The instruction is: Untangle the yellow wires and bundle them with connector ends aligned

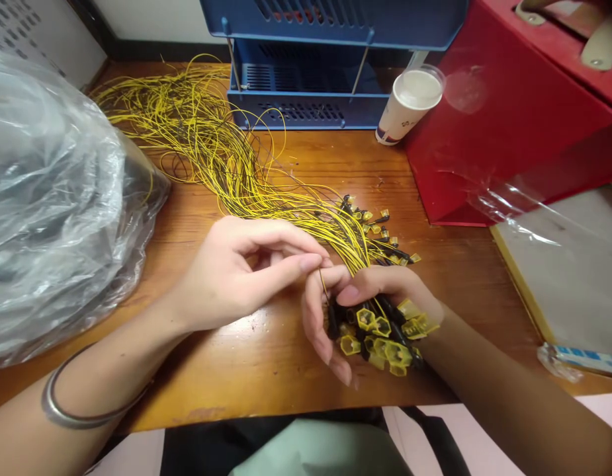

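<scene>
My right hand is wrapped round a bundle of wires whose black ends carry yellow, clear hexagonal caps; these stick out below the thumb. Thumb and forefinger of my left hand pinch a thin wire just beside the right fingers. From the bundle, long yellow and black wires run up and left over the table in a loose tangle. More capped wire ends lie on the wood just beyond my right hand. The palm side of both hands is partly hidden.
A blue two-tier rack stands at the back, with a paper cup beside it. To the right are a red box and a pale board. A large clear plastic bag fills the left of the wooden table.
</scene>
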`<control>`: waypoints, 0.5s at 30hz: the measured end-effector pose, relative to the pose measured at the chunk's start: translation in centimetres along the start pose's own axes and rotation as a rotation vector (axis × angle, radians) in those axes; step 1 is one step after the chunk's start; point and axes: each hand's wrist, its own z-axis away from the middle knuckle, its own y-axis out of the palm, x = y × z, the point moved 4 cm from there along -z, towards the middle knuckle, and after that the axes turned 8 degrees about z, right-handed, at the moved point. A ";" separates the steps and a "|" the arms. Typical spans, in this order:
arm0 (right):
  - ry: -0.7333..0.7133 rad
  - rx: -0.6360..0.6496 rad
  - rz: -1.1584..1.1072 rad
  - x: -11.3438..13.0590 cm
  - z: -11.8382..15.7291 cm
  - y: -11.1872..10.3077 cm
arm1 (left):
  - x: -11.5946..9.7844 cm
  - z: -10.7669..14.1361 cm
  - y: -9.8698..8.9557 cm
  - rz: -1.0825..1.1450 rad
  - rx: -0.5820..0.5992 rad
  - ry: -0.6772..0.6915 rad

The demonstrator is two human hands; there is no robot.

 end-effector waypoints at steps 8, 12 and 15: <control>0.061 -0.025 0.028 -0.4 -0.2 0.1 | -0.3 0.2 0.6 0.023 0.035 0.138; 0.139 -0.103 0.143 -0.4 0.0 0.0 | -0.1 0.3 0.7 -0.055 0.049 0.190; 0.173 -0.092 0.248 -0.1 -0.2 0.2 | 0.0 0.2 1.0 -0.077 0.064 0.211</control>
